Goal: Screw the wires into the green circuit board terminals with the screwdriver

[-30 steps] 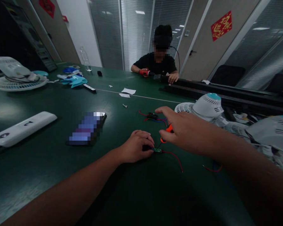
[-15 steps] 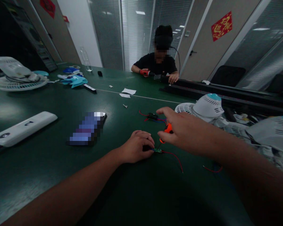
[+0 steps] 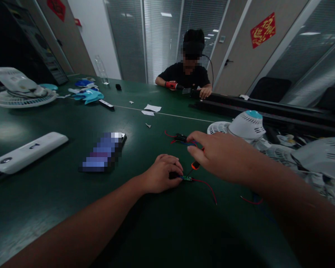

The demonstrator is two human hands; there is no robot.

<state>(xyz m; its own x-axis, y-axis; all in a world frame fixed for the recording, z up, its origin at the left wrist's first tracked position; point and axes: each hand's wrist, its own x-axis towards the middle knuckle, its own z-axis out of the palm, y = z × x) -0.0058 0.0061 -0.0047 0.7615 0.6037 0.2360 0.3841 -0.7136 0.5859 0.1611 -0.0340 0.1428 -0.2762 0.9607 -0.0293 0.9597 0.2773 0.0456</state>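
My left hand [image 3: 165, 174] rests on the green table, its thumb and fingertips pinched on the left end of a small green circuit board [image 3: 187, 178]. A red wire [image 3: 208, 184] runs from the board's right end and curves toward me. In my right hand [image 3: 214, 154] is a screwdriver with an orange and black handle [image 3: 195, 165]; its thin shaft slants down to the board. My right fingers hide much of the handle. Just beyond them lies a black part with red and blue wires [image 3: 181, 137].
A phone [image 3: 104, 152] and a white power bank [image 3: 29, 152] lie to the left. White fan parts [image 3: 247, 128] crowd the right side. Paper scraps [image 3: 152, 108] lie farther back. Across the table a person [image 3: 194, 72] holds a red and black tool.
My right hand has shifted slightly and its fingers have closed in over the screwdriver handle, covering more of it. The left hand and the board have stayed in place.
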